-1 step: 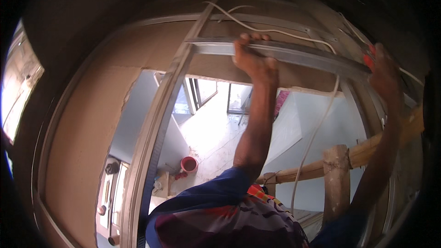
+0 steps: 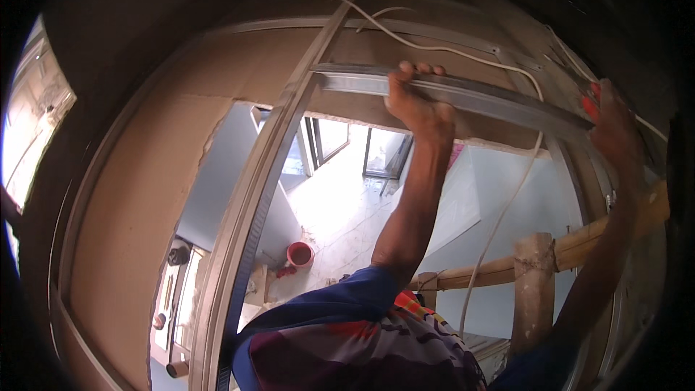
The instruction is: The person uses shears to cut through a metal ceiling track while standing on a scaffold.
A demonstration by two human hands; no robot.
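My left hand [image 2: 421,101] is wrapped over a grey metal channel [image 2: 507,101], with the fingertips curled onto its far side. The channel's left end meets a long metal stud [image 2: 250,195] that runs from near to far. At the channel's right end, my right hand [image 2: 612,119] is closed around a tool with red handles [image 2: 591,107]; its working end is too dark and blurred to make out. A pale cable [image 2: 449,49] loops behind the channel and hangs down past it on the right.
Brown boards [image 2: 137,195] flank the opening in the frame. Through it, far below, show a pale tiled floor [image 2: 340,217] and a red bucket [image 2: 300,254]. Wooden poles, one upright [image 2: 534,289] and one slanting [image 2: 478,271], stand at the lower right.
The whole view has shifted slightly, so the channel and both hands appear a little farther right. Both hands keep their places along the channel.
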